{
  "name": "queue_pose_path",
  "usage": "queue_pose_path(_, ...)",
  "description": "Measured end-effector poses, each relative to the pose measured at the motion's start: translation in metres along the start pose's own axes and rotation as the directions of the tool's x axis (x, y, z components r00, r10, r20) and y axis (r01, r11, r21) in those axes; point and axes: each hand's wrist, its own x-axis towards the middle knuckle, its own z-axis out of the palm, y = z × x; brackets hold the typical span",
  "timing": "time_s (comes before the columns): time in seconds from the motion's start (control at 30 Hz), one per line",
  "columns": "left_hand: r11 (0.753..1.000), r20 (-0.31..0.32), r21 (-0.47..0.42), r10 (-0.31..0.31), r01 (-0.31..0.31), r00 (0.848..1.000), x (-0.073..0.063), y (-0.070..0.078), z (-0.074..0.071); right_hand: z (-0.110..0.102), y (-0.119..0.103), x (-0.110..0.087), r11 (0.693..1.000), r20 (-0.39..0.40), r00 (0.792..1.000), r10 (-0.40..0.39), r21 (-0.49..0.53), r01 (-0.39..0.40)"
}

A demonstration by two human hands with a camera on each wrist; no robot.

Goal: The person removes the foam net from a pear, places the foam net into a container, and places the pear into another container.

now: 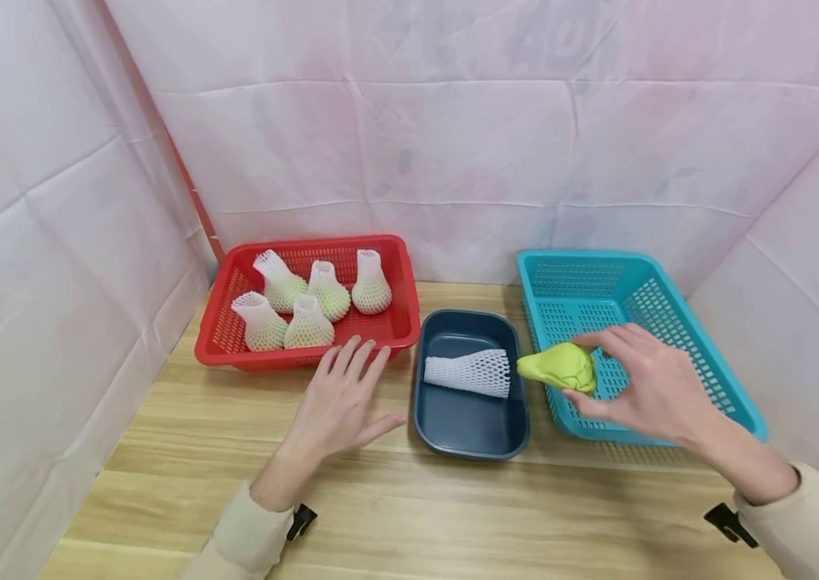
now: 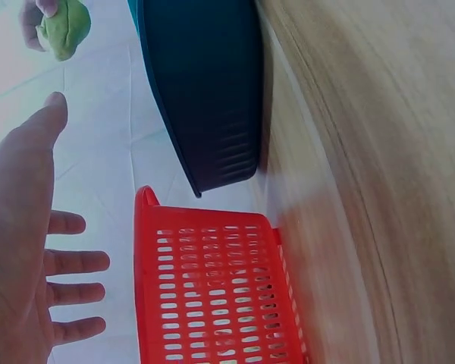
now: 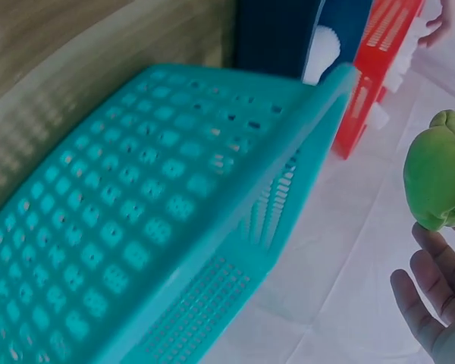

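My right hand (image 1: pixel 659 383) pinches a yellow-green chayote (image 1: pixel 561 367) between thumb and fingers, over the left side of the turquoise basket (image 1: pixel 713 342). The chayote's narrow end points left, toward the dark blue tray (image 1: pixel 470 435). In that tray lies a white foam net sleeve (image 1: pixel 469 372) on its side, its wider mouth facing right. My left hand (image 1: pixel 337 403) holds nothing; its fingers are straight and spread, the fingertips by the front rim of the red basket (image 1: pixel 308 358). The right wrist view shows the chayote (image 3: pixel 438 174) bare, with a creased end.
Several chayotes in white foam nets (image 1: pixel 311 322) stand or lean inside the red basket. The three containers sit side by side on a wooden table (image 1: pixel 380 515). Pale cloth (image 1: pixel 452 161) hangs behind and at both sides.
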Motion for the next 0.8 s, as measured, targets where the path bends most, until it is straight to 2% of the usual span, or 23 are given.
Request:
queue_pose_path(0.47, 1.0, 0.007, -0.007, -0.022, 0.022, 1.0, -0.013, -0.002, 0.002, -0.013, 0.04, 0.017, 0.999, 0.029, 0.999, 0.024, -0.038, -0.023)
queue_pose_path(0.8, 0.999, -0.011, -0.029, -0.016, 0.016, 1.0, -0.012, -0.006, 0.002, -0.012, 0.081, 0.02, 0.988, 0.097, 0.987, 0.126, -0.097, -0.117)
